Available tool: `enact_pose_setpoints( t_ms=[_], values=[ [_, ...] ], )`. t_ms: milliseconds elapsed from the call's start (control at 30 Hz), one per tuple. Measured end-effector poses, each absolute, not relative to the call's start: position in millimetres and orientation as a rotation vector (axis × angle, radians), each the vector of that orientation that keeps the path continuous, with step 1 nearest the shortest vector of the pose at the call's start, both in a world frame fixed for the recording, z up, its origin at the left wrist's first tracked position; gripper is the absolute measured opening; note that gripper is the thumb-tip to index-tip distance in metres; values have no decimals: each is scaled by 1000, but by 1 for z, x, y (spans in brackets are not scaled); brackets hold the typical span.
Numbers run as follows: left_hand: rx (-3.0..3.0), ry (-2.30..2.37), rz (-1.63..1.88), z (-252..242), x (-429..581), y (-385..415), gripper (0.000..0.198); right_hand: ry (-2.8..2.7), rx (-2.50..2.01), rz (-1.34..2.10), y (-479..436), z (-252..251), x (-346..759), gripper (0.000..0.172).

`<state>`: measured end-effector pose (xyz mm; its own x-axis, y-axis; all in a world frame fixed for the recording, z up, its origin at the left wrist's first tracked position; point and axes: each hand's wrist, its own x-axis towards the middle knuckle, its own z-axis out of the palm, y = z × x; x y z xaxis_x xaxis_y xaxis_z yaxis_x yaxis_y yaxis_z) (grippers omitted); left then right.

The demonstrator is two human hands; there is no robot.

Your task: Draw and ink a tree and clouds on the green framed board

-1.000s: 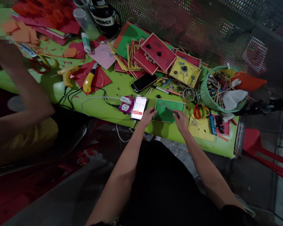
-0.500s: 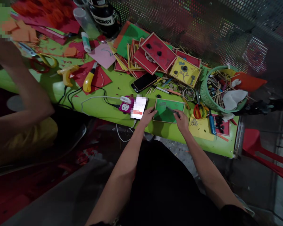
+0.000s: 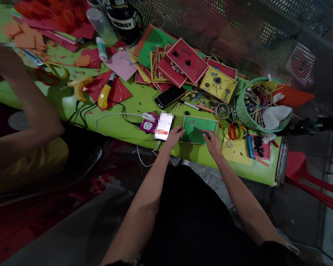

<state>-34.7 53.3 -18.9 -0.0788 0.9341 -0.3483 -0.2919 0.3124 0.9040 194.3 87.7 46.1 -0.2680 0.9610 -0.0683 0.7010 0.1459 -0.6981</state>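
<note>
A green card [image 3: 192, 137] framed with thin wooden sticks lies near the table's front edge, with a grey cloud-like mark at its upper left. My left hand [image 3: 175, 136] pinches the card's left edge. In my right hand [image 3: 213, 142] is a slim dark pen [image 3: 202, 130], its tip over the middle of the card; whether it touches the surface I cannot tell. Just left of my left hand lies a lit phone [image 3: 164, 125]. A small black piece [image 3: 187, 113] sits above the card.
Framed red and yellow cards [image 3: 186, 61] are piled behind. A green basket [image 3: 241, 109] of sticks stands at right, near scissors [image 3: 232, 131] and a blue cutter [image 3: 249, 146]. Glue guns [image 3: 104, 96] with cords lie left. Another person's arm [image 3: 30, 92] reaches in from the left.
The pen and my right hand have shifted very slightly left over the card, and the pen lies a little flatter. My left hand stays on the card's edge.
</note>
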Motion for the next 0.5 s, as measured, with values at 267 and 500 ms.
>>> enact_pose_setpoints(
  t_ms=[267, 500],
  values=[
    [693, 1224, 1172, -20, -35, 53, 50, -2035, -1594, 869, 89, 46, 194, 32],
    [705, 1214, 1189, -20, -35, 53, 46, -2043, -1586, 877, 88, 47, 195, 32]
  ],
)
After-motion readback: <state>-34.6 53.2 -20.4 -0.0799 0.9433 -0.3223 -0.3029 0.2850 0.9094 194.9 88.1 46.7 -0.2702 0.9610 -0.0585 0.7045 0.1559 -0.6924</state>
